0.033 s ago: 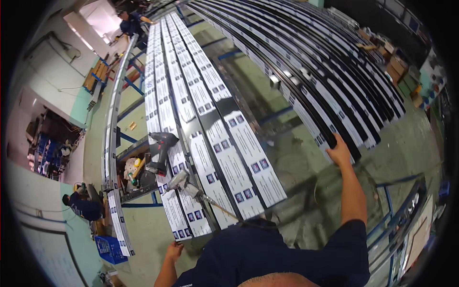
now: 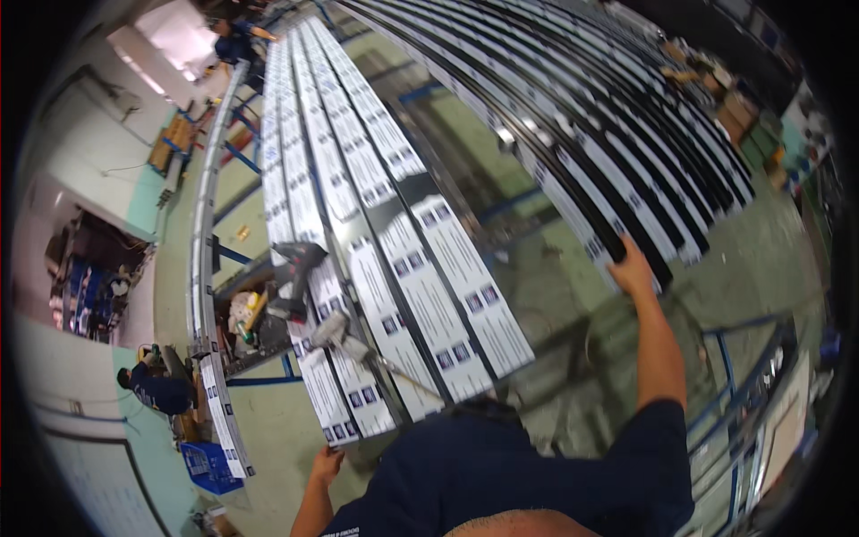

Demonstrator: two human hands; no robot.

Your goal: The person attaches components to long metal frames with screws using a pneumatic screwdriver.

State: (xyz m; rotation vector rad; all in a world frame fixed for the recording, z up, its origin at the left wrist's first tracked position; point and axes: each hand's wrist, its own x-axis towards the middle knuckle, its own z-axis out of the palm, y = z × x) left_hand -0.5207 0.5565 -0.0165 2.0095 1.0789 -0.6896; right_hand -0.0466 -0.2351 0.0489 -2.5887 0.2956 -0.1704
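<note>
My right hand is closed on the near end of a long black profile, the nearest edge of the group on the right. At the near left corner of a long profile covered with white printed film, my left hand pinches the end. Several such film-covered profiles lie side by side in front of me. On them rest a dark cordless drill and a silver air tool with a hose.
Blue-legged racks carry the profiles. More black-and-white profiles fan out at right. A co-worker stands at the far end; another person crouches at left near a blue crate. A tray of small items sits beside the drill.
The whole view has shifted slightly and is more blurred. Both hands stay at the same profile ends, and the tools lie where they were.
</note>
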